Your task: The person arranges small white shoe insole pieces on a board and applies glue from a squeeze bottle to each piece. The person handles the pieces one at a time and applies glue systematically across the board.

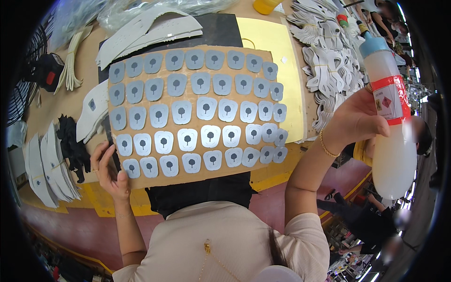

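A brown cardboard sheet [197,117] covered with rows of small grey patches [181,112] is gripped at its lower left corner by the left hand [109,171], fingers curled over the edge and thumb pressed on top. A translucent squeeze bottle [393,122] with a blue cap is held raised by the right hand [353,120], closed around its middle.

The sheet is held at one corner only, so it could probably sag or tip, and the patches might slide out of their rows. The bottle (its cap pointing away) could drip if squeezed while tilted.

A red band with a white label and a small diamond-shaped mark is wrapped around the bottle just beyond the right fingers. Stacks of white cut pieces [324,61] lie between the two hands, further away.
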The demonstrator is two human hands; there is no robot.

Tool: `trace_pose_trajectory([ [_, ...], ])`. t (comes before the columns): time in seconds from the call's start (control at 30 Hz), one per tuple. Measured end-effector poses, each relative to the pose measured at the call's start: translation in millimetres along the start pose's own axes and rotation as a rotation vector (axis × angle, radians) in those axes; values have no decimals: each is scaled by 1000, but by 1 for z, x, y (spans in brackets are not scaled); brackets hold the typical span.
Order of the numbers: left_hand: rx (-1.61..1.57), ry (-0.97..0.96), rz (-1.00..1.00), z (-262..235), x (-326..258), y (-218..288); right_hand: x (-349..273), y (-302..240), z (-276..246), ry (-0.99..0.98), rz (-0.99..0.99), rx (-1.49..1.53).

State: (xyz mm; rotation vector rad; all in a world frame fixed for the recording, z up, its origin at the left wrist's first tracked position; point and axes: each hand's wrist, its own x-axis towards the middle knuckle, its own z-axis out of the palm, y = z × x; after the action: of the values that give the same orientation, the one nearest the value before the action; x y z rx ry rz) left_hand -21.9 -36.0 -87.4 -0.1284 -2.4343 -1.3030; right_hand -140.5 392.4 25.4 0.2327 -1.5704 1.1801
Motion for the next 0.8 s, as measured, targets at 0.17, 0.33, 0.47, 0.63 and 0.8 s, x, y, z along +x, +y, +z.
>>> trace_pose_trajectory([
  [0.17, 15, 6, -3, -1, -2, -1, -10, -7, -8, -41, 351, 46],
  [0.33, 0, -6, -11, 1, -1, 1, -34, 17, -8, -198, 250, -272],
  [0.47, -9, 0, -11, 0, -1, 0, -46, 13, -3, -219, 326, -276],
  [0.63, 5, -4, -2, -1, -1, -1, -47, 16, -6, -258, 322, -263],
  [0.8, 12, -1, -10, 0, -1, 1, -52, 19, -10, -237, 203, -245],
])
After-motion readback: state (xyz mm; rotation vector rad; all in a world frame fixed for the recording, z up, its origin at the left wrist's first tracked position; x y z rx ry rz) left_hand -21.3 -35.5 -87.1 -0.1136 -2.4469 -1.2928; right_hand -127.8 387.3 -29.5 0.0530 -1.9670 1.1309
